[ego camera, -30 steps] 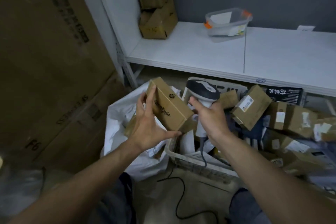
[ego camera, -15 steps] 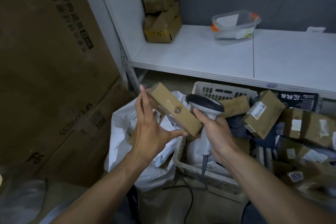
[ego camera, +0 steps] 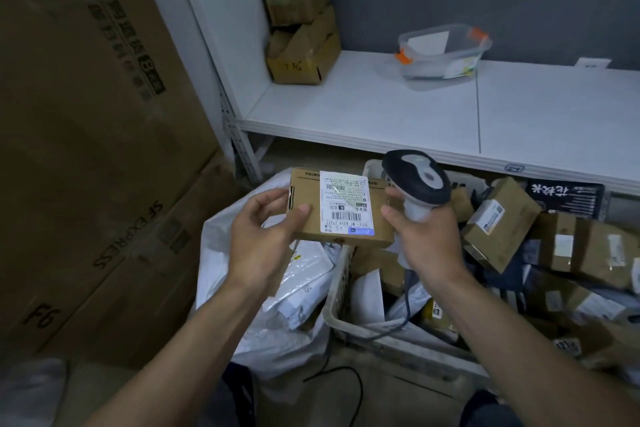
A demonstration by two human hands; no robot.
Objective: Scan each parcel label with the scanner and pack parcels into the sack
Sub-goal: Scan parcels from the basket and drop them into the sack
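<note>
My left hand (ego camera: 263, 236) grips a small brown cardboard parcel (ego camera: 311, 218) by its left end, its white barcode label (ego camera: 346, 206) facing up. My right hand (ego camera: 426, 239) holds the handle of a corded scanner (ego camera: 417, 180), whose dark head sits just right of the parcel and above its right edge. Below the parcel lies the open white sack (ego camera: 277, 333) with white mailers inside. A pale plastic basket (ego camera: 346, 319) to the right holds several more parcels.
Big brown cartons (ego camera: 86, 149) stand at the left. A white shelf (ego camera: 433, 114) behind carries a clear tub (ego camera: 443, 52) and small cartons (ego camera: 301, 55). Several labelled boxes (ego camera: 498, 222) pile up at the right. The scanner cable (ego camera: 346, 388) trails over the floor.
My left hand has turned the parcel from a tilted, plain side to flat with its label up. The scanner has risen to the parcel's right edge.
</note>
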